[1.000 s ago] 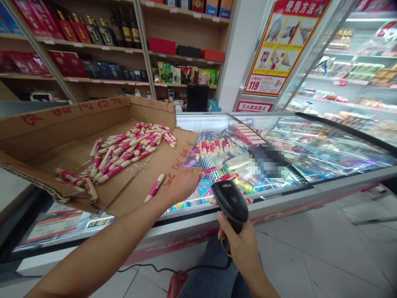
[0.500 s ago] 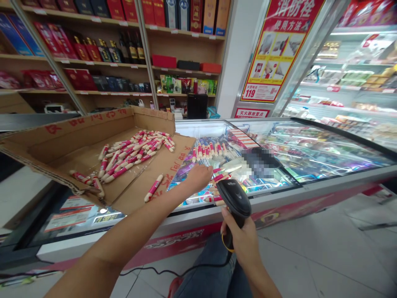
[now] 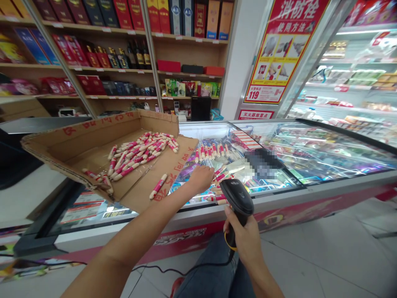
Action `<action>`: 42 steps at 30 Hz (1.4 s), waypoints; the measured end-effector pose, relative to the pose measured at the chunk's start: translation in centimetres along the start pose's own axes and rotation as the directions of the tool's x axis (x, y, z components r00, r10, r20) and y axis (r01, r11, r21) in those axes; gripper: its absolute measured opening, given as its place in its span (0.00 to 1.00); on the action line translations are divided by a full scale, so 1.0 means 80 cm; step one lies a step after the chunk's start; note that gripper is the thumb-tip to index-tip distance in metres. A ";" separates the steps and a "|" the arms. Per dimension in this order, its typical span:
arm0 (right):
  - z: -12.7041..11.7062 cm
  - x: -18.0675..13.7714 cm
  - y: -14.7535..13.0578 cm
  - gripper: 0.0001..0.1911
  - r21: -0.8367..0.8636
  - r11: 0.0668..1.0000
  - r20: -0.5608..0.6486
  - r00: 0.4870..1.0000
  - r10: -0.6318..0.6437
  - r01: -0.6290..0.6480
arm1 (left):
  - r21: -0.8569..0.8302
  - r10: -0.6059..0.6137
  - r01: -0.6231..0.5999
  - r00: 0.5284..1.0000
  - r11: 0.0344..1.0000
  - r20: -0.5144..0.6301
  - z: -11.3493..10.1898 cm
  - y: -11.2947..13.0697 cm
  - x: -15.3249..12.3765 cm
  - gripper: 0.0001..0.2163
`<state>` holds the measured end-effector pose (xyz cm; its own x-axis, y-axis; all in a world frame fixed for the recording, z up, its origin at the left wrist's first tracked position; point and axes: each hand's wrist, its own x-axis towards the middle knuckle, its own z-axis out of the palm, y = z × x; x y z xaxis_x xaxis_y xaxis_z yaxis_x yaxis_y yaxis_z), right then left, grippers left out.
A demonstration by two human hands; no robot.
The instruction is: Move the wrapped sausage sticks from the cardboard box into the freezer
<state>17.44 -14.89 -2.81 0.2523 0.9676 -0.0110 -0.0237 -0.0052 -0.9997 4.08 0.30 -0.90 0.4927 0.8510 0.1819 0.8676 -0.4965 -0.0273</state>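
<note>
Right hand (image 3: 246, 236) found wrapped around the grip of a black scanner (image 3: 237, 198), its head above the near edge of the freezer (image 3: 325, 190); left hand (image 3: 201, 179) found curled, low over the glass surface, just beside sausage-like sticks, and I cannot tell whether it grasps one. I judge the step in hand to be handling sticks near the scanner's head; from my remote position, the next move appears to call for light fingers, since round sticks may roll, and for keeping the scanner off them. Containers: the cardboard box (image 3: 102, 131), its front folded down, bears a loose pile of sticks (image 3: 127, 170) with pink-red labels; a lone stick (image 3: 159, 186) lies on the flap. Beyond the left hand I note a row of sticks (image 3: 206, 152), with a near group (image 3: 214, 198) partly hidden by the scanner. Coloured packets show through the freezer's glass.
</note>
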 end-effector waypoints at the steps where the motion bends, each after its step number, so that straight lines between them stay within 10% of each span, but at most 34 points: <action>1: 0.002 -0.001 -0.002 0.19 0.001 1.000 0.003 1.000 -0.002 0.002 | 0.001 -0.019 0.019 1.000 1.000 -0.007 -0.002 0.000 -0.002 0.14; 9: 0.020 -0.007 -0.014 0.20 -0.099 0.995 0.054 0.998 -0.011 0.017 | -0.003 -0.232 0.232 0.971 0.973 -0.067 -0.045 -0.032 -0.065 0.12; 18: 0.056 -0.009 -0.008 0.20 -0.143 0.989 0.257 0.966 0.004 0.034 | -0.063 -0.620 0.617 0.783 0.784 -0.050 -0.054 -0.080 -0.183 0.14; 32: 0.080 -0.022 -0.005 0.19 -0.041 0.999 0.267 0.964 -0.013 0.024 | -0.233 -0.710 0.693 0.705 0.683 0.015 -0.041 -0.088 -0.197 0.11; 42: 0.050 -0.010 -0.011 0.19 -0.041 0.999 0.186 0.982 -0.013 0.021 | -0.571 -0.377 0.318 0.926 0.757 0.015 -0.067 -0.076 -0.116 0.07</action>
<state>13.39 -14.65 -1.84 0.0679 0.9977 0.0063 0.0211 0.0049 -0.9998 -6.17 -5.51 2.82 0.1297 0.9779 0.1637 0.7749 -0.2030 0.5986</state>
